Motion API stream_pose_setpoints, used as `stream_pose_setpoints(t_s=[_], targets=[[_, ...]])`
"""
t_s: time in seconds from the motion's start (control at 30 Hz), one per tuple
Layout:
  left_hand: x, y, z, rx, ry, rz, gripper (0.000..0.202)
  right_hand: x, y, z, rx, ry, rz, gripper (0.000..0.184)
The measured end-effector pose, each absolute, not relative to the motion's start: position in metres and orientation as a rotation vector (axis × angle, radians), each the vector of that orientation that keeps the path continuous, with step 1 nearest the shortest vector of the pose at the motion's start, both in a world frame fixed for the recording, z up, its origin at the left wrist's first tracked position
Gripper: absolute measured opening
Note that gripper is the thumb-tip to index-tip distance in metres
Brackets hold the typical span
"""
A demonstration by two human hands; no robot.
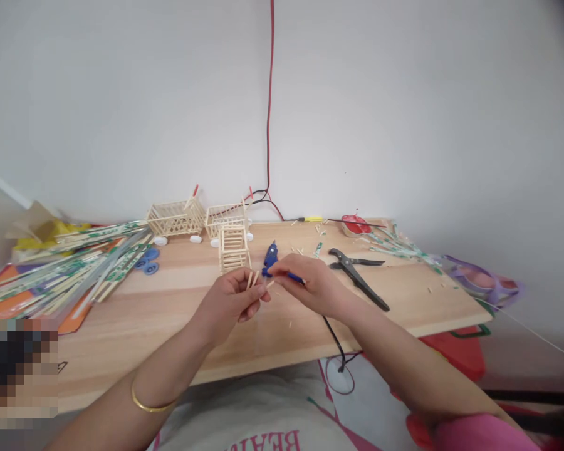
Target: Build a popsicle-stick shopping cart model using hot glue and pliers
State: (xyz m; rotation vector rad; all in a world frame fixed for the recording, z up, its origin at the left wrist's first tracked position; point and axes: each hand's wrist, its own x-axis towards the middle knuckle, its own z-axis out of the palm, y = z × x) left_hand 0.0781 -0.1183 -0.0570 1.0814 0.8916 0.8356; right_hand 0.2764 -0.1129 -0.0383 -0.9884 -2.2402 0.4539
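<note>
My left hand (235, 300) is closed on a few short wooden sticks (254, 278), pinched between thumb and fingers above the wooden board (169, 313). My right hand (310, 287) is wrapped round the handle of a blue glue gun (270, 257), whose nozzle points away from me; its black cord (333, 341) runs off the board's front edge. Right behind the hands stands a small upright stick frame (234, 248).
Two stick carts on white wheels (176, 219) (226, 219) stand at the back by the wall. A pile of packaged sticks (66, 269) lies at the left, with blue wheels (149, 260) beside it. Black pliers (357, 275) lie at the right. A red wire (270, 113) hangs down the wall.
</note>
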Motion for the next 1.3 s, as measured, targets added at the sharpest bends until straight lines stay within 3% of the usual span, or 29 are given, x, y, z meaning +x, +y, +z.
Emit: stream_pose_setpoints(t_s=[0.33,0.67,0.87,1.3], targets=[[0.049,-0.099,-0.030,1.309,0.938,0.886,0.020,0.247,-0.094,-0.010,-0.998,-2.394,0.358,0.012],[0.021,-0.037,-0.040,1.350,1.301,1.477,0.017,0.232,-0.027,-0.022,-1.143,-2.068,0.425,0.009],[0.018,-0.032,-0.060,1.693,1.508,1.388,0.017,0.220,-0.016,-0.032,-1.156,-2.025,0.503,0.008],[0.023,-0.032,-0.066,1.777,1.551,1.271,0.021,0.214,-0.014,-0.035,-1.208,-2.056,0.523,0.009]])
